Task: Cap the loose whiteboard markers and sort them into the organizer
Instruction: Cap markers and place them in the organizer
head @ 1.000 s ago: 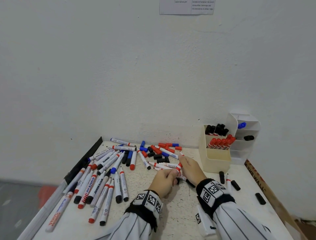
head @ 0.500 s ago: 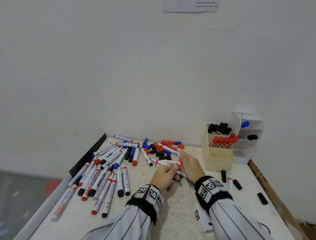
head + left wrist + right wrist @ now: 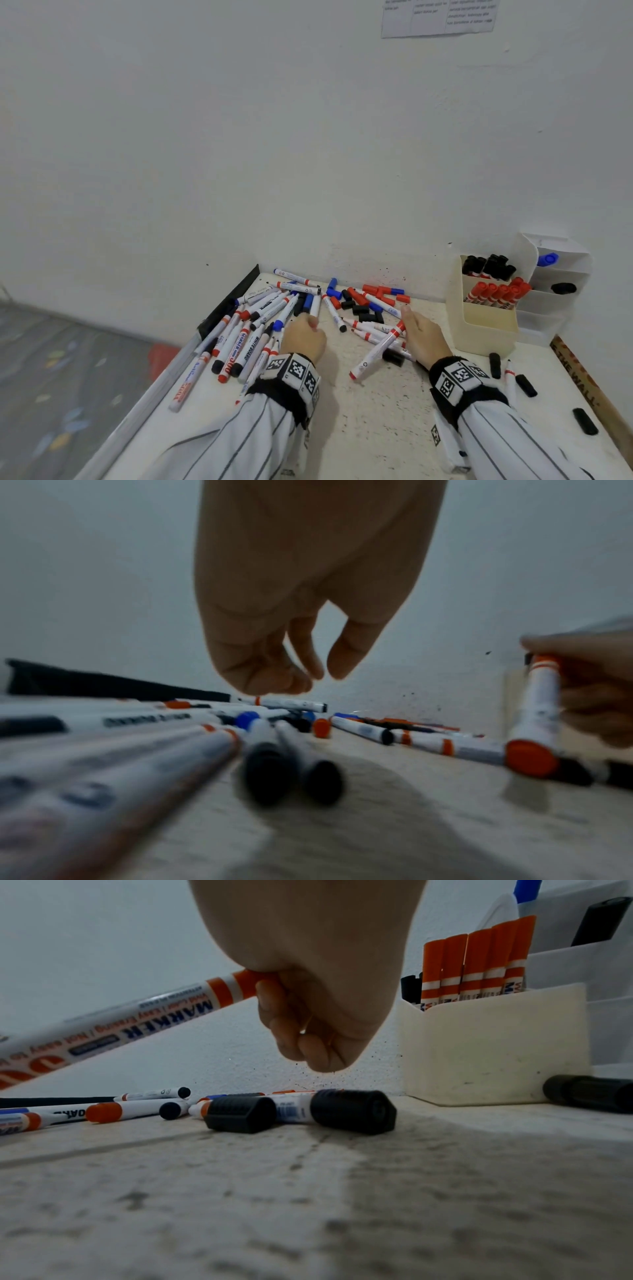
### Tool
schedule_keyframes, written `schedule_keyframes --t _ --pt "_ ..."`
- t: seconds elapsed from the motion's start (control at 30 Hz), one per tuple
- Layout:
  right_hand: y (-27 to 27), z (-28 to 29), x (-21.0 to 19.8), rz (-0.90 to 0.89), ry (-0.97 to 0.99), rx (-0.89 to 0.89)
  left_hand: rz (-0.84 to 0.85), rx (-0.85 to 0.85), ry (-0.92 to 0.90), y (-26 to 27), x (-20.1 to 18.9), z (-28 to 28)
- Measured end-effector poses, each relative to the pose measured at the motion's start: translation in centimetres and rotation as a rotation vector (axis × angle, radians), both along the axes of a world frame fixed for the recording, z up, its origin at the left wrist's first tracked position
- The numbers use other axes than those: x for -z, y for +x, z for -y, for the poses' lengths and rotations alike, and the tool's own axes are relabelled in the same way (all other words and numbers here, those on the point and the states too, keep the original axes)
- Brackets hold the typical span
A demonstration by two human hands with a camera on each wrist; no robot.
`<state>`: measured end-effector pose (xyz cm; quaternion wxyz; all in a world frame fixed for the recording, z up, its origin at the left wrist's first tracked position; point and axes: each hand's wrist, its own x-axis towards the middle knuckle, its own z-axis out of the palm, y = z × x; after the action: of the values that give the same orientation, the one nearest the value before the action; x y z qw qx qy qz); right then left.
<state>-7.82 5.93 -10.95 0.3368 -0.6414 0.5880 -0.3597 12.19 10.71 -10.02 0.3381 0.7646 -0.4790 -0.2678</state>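
My right hand (image 3: 411, 329) grips a red whiteboard marker (image 3: 375, 354) by its capped end, the barrel slanting down to the left just above the table; the same marker (image 3: 137, 1018) shows in the right wrist view. My left hand (image 3: 310, 325) hovers over the pile of loose markers (image 3: 260, 325) with loosely curled fingers (image 3: 294, 680) and holds nothing. Loose red, blue and black caps (image 3: 363, 308) lie by the wall. The cream organizer (image 3: 479, 329) holds red markers (image 3: 496, 293) in front and black ones (image 3: 486, 265) behind.
A white tiered organizer (image 3: 544, 308) behind the cream one holds a blue marker (image 3: 547, 258) and a black cap (image 3: 563, 287). Loose black caps (image 3: 495, 365) and an uncapped marker (image 3: 509, 377) lie at the right. A black strip (image 3: 226, 305) edges the table's left side.
Both hands were together on the red marker. My left hand has let go and moved left over the marker pile; my right hand keeps the marker.
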Motion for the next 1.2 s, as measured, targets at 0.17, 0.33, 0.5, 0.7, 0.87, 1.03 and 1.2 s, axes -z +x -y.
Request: schedule_keyframes --t 0.17,0.33,0.5,0.7,0.87,1.03,1.2 --pt "-0.1 0.4 0.3 -0.009 -0.012 0.028 0.344 -0.037 0.29 2.9 0.2 -0.9" --pt "-0.4 0.4 0.1 -0.03 -0.038 0.045 0.51 0.032 0.335 3.2 0.1 -1.1" --pt "-2.2 0.8 -0.3 0.06 -0.081 0.122 0.533 0.049 0.353 3.1 0.1 -0.7" --pt "-5.0 1.3 -4.9 0.115 -0.28 0.231 0.564 0.087 0.37 2.8 0.0 -0.2" --pt "-8.0 2.5 -9.0 0.091 -0.433 0.427 0.434 0.056 0.326 3.1 0.1 -0.2" --pt "-9.7 3.4 -8.8 -0.131 -0.43 0.45 0.189 -0.077 0.21 3.6 -0.2 0.0" --pt "-10.3 4.6 -7.2 -0.295 -0.382 0.38 -0.332 -0.076 0.077 2.9 -0.8 0.5"
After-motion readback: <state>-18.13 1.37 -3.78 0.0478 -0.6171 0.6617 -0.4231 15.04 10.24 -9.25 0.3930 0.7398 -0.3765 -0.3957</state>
